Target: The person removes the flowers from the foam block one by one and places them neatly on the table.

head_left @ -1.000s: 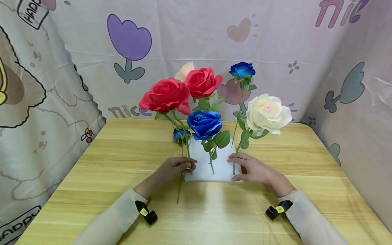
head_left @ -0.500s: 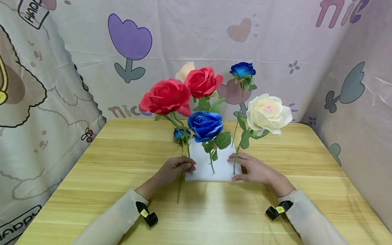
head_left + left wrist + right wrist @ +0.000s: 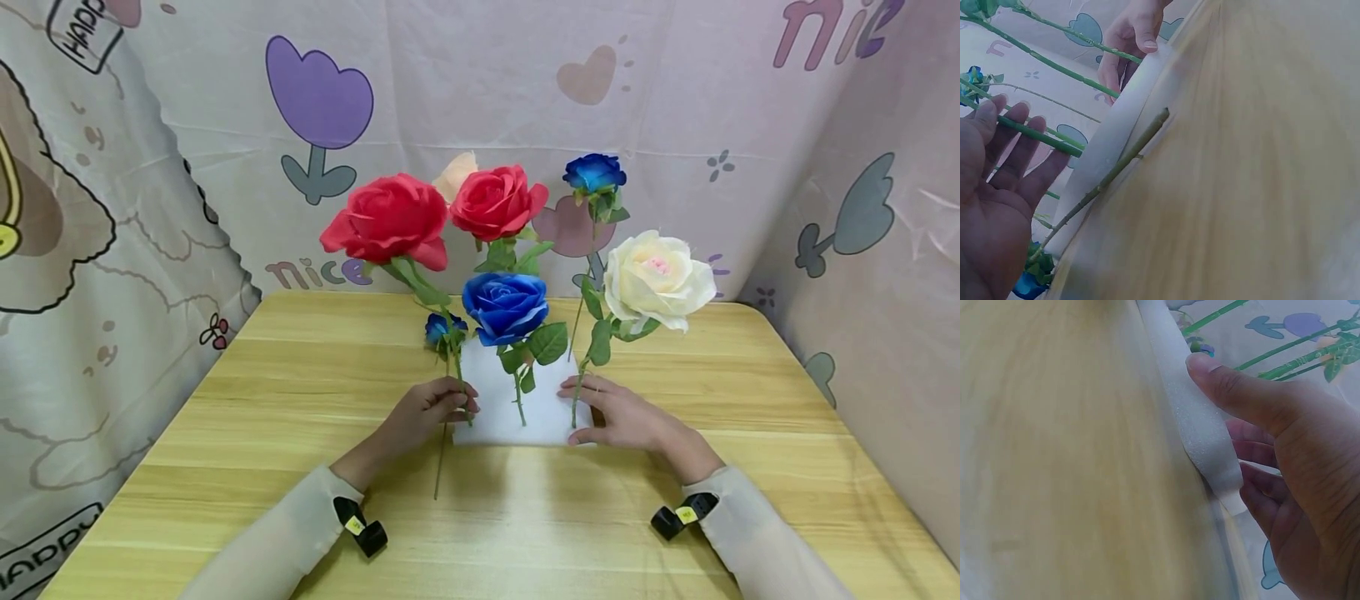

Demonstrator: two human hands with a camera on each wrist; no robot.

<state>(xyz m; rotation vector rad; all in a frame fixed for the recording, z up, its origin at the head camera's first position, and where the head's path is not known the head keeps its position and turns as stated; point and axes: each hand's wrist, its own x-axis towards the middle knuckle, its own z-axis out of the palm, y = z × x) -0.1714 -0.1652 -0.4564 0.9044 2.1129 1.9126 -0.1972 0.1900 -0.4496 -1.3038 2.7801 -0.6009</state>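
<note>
My left hand [image 3: 433, 407] pinches the stem [image 3: 1041, 134] of a red rose [image 3: 386, 218] between thumb and fingers, low down at the left side of a white foam block [image 3: 551, 421]. My right hand [image 3: 626, 414] holds the block's right side, its thumb [image 3: 1210, 365] on the foam and its fingers curled at the edge. Standing in the foam are a blue rose [image 3: 506, 308] in the middle and a cream rose [image 3: 658, 279] at the right, beside the right hand. Another red rose [image 3: 497, 202] rises behind them.
A small blue rose [image 3: 438, 330] lies left of the block, its bare stem [image 3: 1129, 156] reaching toward the front. At the back stand another blue rose [image 3: 595, 173] and a peach rose [image 3: 455, 173]. Printed cloth [image 3: 480, 75] hangs behind the wooden table [image 3: 300, 375].
The red rose's head has swung left and slightly up, its stem now leaning outward from the left hand. My right hand and the foam block stay in place.
</note>
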